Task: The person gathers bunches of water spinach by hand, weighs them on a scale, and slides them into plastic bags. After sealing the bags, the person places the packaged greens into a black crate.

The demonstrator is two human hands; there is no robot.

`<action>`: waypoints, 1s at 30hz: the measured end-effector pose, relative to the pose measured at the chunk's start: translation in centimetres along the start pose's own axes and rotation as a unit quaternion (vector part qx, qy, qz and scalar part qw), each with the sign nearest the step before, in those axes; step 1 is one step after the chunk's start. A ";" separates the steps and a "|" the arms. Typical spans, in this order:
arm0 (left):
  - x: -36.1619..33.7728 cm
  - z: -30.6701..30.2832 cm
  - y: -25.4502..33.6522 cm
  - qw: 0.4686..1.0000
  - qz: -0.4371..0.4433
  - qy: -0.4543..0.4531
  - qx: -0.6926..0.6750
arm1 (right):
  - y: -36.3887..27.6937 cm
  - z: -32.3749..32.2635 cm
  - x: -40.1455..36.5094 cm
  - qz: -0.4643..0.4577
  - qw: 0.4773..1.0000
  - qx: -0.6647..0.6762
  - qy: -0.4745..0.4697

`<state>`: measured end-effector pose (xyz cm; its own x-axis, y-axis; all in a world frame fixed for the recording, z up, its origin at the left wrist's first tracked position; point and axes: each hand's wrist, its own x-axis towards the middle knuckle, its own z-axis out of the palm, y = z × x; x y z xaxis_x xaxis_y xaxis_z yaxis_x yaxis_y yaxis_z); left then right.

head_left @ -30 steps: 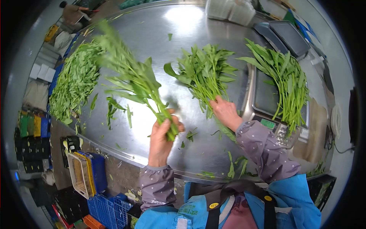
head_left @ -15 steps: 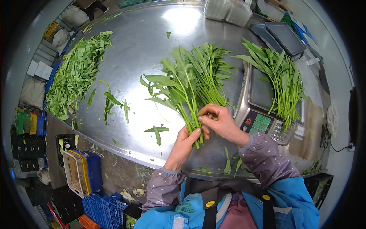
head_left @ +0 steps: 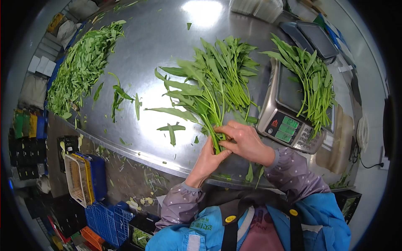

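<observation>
My left hand (head_left: 205, 162) is wrapped round the lower stems of a small bunch of water spinach (head_left: 204, 100), its leaves pointing away from me. My right hand (head_left: 248, 144) pinches the same stems from the right, just above the left hand; its fingertips are partly hidden. Just beyond, a second bunch of water spinach (head_left: 235, 85) lies on the metal table (head_left: 146, 37). On the digital scale (head_left: 272, 106) to the right rests a third bunch of water spinach (head_left: 313, 85), its stems hanging over the keypad.
A large heap of water spinach (head_left: 81, 71) lies along the table's left side. Loose leaves (head_left: 171, 133) are scattered on the metal. Clear plastic trays (head_left: 256, 9) are stacked at the back, near another scale (head_left: 316, 39). Crates (head_left: 86, 178) stand on the floor at left.
The right hand has closed in against the stems near the left hand. Fresh leaf bits lie beside the held bunch. The view has shifted slightly.
</observation>
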<state>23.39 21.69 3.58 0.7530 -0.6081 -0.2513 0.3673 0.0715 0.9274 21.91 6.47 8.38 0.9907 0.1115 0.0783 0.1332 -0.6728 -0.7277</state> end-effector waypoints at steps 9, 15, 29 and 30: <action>-1.4 -1.3 -4.2 0.913 -0.142 -0.059 -0.377 | 3.4 3.4 -2.4 0.158 0.953 0.253 -0.059; -1.0 -1.1 -4.7 0.866 -0.169 -0.017 -0.470 | 3.8 3.5 -3.1 0.202 0.875 0.434 -0.071; 1.2 1.0 -4.2 0.917 -0.126 0.008 -0.377 | 1.0 1.3 -5.0 0.080 0.977 0.193 -0.036; 1.5 0.8 -4.9 0.907 -0.123 0.044 -0.399 | 0.4 0.8 -5.6 0.079 0.977 0.193 -0.037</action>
<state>22.26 19.78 -1.11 0.6221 -0.6199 -0.4781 0.7824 0.5135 0.3523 16.38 6.16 7.11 0.9914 0.0900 -0.0955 -0.0570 -0.3606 -0.9310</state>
